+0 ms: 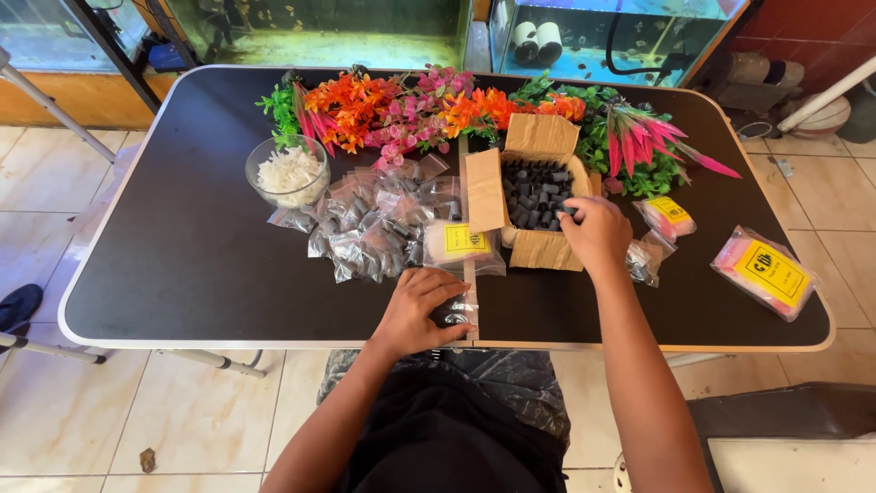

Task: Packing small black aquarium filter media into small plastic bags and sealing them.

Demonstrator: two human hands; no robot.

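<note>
My left hand [418, 309] rests at the near edge of the black table [192, 256], holding down a small clear plastic bag [459, 310] with dark pieces in it. My right hand [595, 233] reaches into the right side of an open cardboard box [534, 246], fingers closed among several small black cylinders [536, 194]; what it pinches is hidden. A pile of several filled clear bags [374, 219] lies left of the box. A bag with a yellow label [464, 243] sits between the pile and the box.
A glass bowl of white pieces [288, 172] stands at the left. Artificial plants in green, orange and pink [438, 108] line the far edge. More yellow-labelled packets [766, 272] lie at the right. Fish tanks [328, 27] stand behind the table.
</note>
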